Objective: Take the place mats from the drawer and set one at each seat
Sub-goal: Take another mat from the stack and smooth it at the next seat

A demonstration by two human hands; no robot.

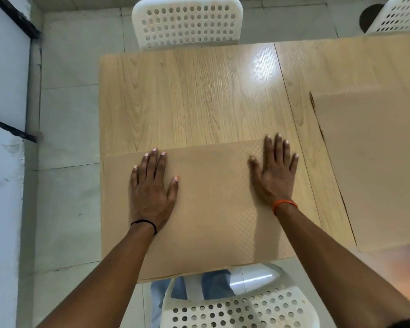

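Note:
A tan place mat (211, 204) lies flat at the near edge of the wooden table (187, 95), in front of the near seat. My left hand (152, 188) presses flat on the mat's left part, fingers straight. My right hand (273, 171) lies flat on its right part, fingertips reaching the mat's far edge. A second tan place mat (369, 162) lies on the table to the right, set at an angle.
A white perforated chair (237, 308) stands between me and the table. Another white chair (187, 22) faces it across the table, and a third (402, 15) shows at the top right. A tiled floor and a white wall (3, 185) lie to the left.

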